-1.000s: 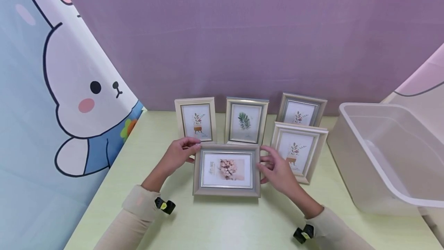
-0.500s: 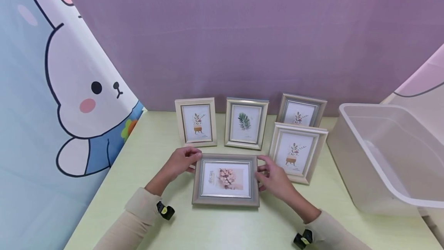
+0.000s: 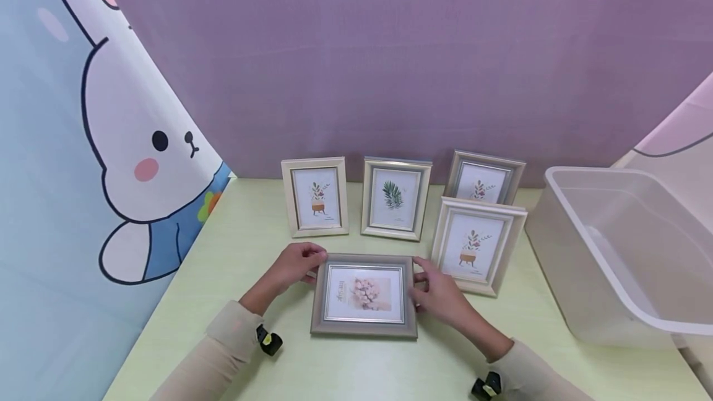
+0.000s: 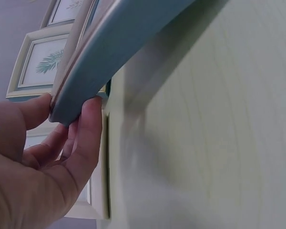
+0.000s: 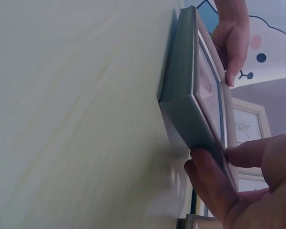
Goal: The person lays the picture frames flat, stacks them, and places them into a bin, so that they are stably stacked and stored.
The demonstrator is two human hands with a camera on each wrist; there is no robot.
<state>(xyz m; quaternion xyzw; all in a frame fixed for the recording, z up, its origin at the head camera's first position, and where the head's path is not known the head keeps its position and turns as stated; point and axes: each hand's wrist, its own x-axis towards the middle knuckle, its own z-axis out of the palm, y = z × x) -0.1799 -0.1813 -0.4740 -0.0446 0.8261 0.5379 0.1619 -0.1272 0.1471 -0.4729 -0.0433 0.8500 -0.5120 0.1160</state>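
A taupe picture frame (image 3: 364, 294) with a silver inner border and a print of pink flowers lies sideways between my hands. My left hand (image 3: 292, 268) pinches its far left corner, thumb on the front and fingers behind. At the far right corner my right hand (image 3: 440, 293) pinches it the same way. In the right wrist view the frame (image 5: 183, 81) tilts, its near edge down at the tabletop and its far edge raised. The left wrist view shows a shadowed gap under the frame's side (image 4: 109, 52).
Behind stand a cream frame with a potted plant (image 3: 317, 198) and a gold-edged frame with a green leaf (image 3: 394, 200). To the right, a pale plant-print frame (image 3: 478, 246) partly covers a taupe frame (image 3: 483, 178). A beige plastic bin (image 3: 590, 252) stands at the table's right.
Both hands have drawn the flower-print frame toward the person, away from the standing frames, and lowered it closer to the tabletop. The other frames and the bin have stayed put.
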